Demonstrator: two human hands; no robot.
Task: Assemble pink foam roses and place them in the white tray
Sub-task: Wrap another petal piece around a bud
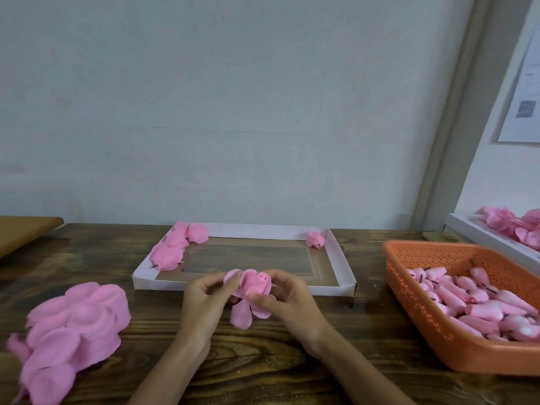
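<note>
On the dark wooden worktop, a loose pile of pink foam petals lies at the near left, well apart from the hands. Two bare forearms reach in from the bottom edge and meet at the middle. The left hand and the right hand hold a half-made pink rose between them, just above the worktop and in front of the tray's near wall. The fingers of both hands are curled and pinch the rose: the left ones grip an outer petal at its left side, and the right thumb presses on the petals below the bud. Two petals hang down loose beneath the hands.

At the right stands an orange perforated basket filled with rolled pink buds on short dark stems.

Just beyond the hands lies the white tray, shallow, with a clear base panel. A cluster of finished roses sits along its far-left corner, and a single rose rests in its far-right corner.

Farther off, a brown board lies at the left edge, a white box with more pink petals stands at the far right, and a pale wall rises behind.
</note>
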